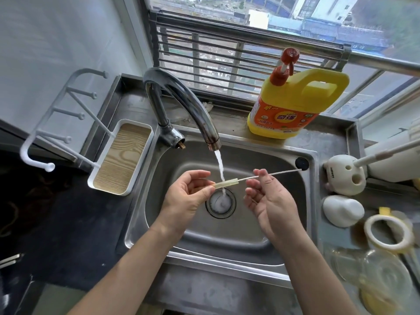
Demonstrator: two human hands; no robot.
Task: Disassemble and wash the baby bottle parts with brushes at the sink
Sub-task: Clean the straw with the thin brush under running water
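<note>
Steel sink (pixel 250 235) by the window, tap (pixel 181 98) running. L hand (pixel 186 196) fingers pinch a clear straw tube (pixel 227 184) under the stream, over the drain. R hand (pixel 270 201) fingers pinch a thin brush (pixel 279 173) w/ tip inside the tube.

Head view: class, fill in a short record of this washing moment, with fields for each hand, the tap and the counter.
left hand: pinches one end of the straw tube, above the drain
right hand: holds the thin brush, its tip inside the tube's other end
tap: running; water stream strikes the tube
counter, right side: yellow detergent bottle at the back, bottle ring nearer the person
</note>
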